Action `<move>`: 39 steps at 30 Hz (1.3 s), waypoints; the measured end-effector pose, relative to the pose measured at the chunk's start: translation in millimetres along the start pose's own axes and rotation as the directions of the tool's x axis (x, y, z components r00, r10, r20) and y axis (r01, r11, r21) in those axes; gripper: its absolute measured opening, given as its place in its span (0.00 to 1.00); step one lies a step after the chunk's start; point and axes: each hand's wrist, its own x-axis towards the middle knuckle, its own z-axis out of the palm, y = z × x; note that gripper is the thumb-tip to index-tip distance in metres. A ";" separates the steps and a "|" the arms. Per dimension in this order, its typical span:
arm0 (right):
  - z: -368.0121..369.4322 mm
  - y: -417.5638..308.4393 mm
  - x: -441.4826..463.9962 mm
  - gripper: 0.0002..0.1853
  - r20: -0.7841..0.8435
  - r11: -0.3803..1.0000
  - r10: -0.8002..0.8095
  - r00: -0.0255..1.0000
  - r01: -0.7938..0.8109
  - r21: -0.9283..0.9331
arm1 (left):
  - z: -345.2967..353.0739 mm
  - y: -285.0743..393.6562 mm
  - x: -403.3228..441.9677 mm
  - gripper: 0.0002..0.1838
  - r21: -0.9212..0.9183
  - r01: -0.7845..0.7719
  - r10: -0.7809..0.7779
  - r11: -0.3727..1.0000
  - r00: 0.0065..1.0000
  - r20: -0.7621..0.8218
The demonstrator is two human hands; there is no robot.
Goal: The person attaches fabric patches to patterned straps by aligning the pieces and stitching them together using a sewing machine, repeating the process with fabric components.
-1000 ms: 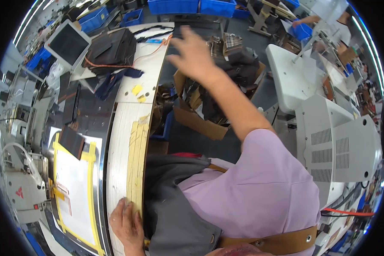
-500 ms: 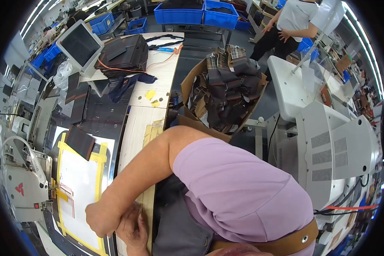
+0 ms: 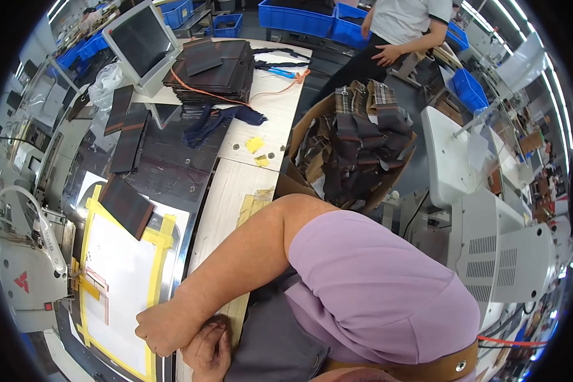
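My right hand is bent into a closed fist over the table's near edge. What it may hold is hidden. Just below and beside it, my left hand has its fingers curled in, close against the right wrist; I cannot make out anything in them. Left of the hands lies a white sheet framed with yellow tape, with a small reddish outline on it. A dark plaid fabric piece rests across the sheet's far edge. The sewing machine head stands at the left.
Farther back on the table are a stack of dark plaid pieces, a monitor and navy cloth. A carton's plaid fabric pieces are beside the table. A white machine housing stands at right. Another person stands behind.
The view has turned a little, so the table and carton appear farther right. My hands stay close together with fingers still curled. The dark piece on the sheet has not visibly moved.
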 end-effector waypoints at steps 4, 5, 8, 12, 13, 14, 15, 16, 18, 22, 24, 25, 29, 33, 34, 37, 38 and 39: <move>-8.1 -2.8 -0.9 0.08 -0.005 1.000 -0.022 1.000 0.022 -0.022 | -1.7 2.9 2.5 0.06 -0.005 0.021 -0.021 1.000 0.999 0.028; -8.0 -3.5 -1.6 0.07 -0.019 1.000 -0.017 1.000 0.017 -0.021 | -2.0 1.6 1.8 0.06 -0.006 0.017 -0.017 1.000 0.999 0.032; -0.2 -3.8 -3.8 0.07 -0.078 1.000 -0.008 0.997 0.005 -0.031 | -2.4 0.2 2.5 0.06 -0.038 0.003 -0.002 0.999 1.000 0.023; 6.2 -5.5 -4.4 0.07 -0.132 0.999 -0.015 0.991 0.011 -0.036 | -5.7 2.8 1.6 0.10 -0.029 0.008 -0.007 1.000 1.000 0.016; 5.5 -5.0 -4.1 0.06 -0.130 0.999 -0.022 0.991 0.017 -0.037 | -6.1 3.7 1.9 0.09 -0.023 0.003 -0.003 1.000 1.000 0.007; 4.6 -4.6 -4.4 0.06 -0.127 0.999 -0.028 0.991 0.023 -0.037 | -5.9 5.0 2.3 0.08 -0.018 0.000 0.000 1.000 1.000 -0.002; 3.6 -4.7 -4.1 0.06 -0.126 0.999 -0.034 0.991 0.030 -0.035 | -6.4 6.4 2.3 0.07 -0.012 -0.002 0.001 1.000 1.000 -0.010; 1.0 -3.7 -4.8 0.05 -0.125 0.999 -0.035 0.992 0.030 -0.039 | -6.6 6.4 2.8 0.07 -0.007 -0.002 0.002 1.000 1.000 -0.010; -2.2 -3.8 -5.2 0.05 -0.123 0.998 -0.048 0.991 0.043 -0.040 | -7.6 6.8 1.3 0.07 0.008 0.007 -0.007 1.000 1.000 -0.018; -4.0 -0.3 -5.8 0.06 -0.122 0.996 -0.073 0.990 0.079 0.042 | -4.7 2.6 -2.5 0.10 -0.042 0.027 -0.029 0.999 0.998 -0.050; -3.8 -1.2 -6.0 0.04 -0.128 0.997 -0.076 0.989 0.079 0.022 | -6.8 6.2 -0.6 0.10 -0.043 0.030 -0.032 0.999 0.998 -0.051; -3.5 -1.5 -5.9 0.04 -0.133 0.997 -0.076 0.988 0.078 0.010 | -6.9 7.5 -0.1 0.10 -0.045 0.037 -0.040 0.998 0.998 -0.047; -2.7 -2.0 -6.0 0.04 -0.132 0.996 -0.068 0.989 0.074 0.043 | -8.4 9.4 2.4 0.10 -0.024 0.009 -0.010 1.000 0.998 -0.061; -7.8 -2.7 -6.4 0.05 -0.117 0.996 -0.060 0.991 0.068 0.065 | -8.0 8.3 3.5 0.10 -0.051 -0.026 0.022 0.998 0.998 -0.065; -7.4 -3.7 -6.2 0.05 -0.117 0.995 -0.060 0.991 0.068 0.071 | -9.1 9.4 4.7 0.10 -0.055 -0.028 0.025 0.998 0.998 -0.060; -14.3 -3.9 -7.0 0.13 -0.024 0.992 -0.055 0.998 0.057 0.112 | -5.5 8.5 0.1 0.10 -0.070 -0.011 0.006 0.998 0.998 -0.070; -15.3 -3.5 -7.0 0.14 -0.016 0.992 -0.058 0.998 0.059 0.111 | -4.2 7.2 -1.3 0.09 -0.076 -0.003 -0.003 0.997 0.997 -0.076; -15.8 -2.8 -7.0 0.14 -0.008 0.992 -0.060 0.998 0.061 0.110 | -4.8 7.1 -1.4 0.09 -0.068 -0.010 0.004 0.998 0.997 -0.081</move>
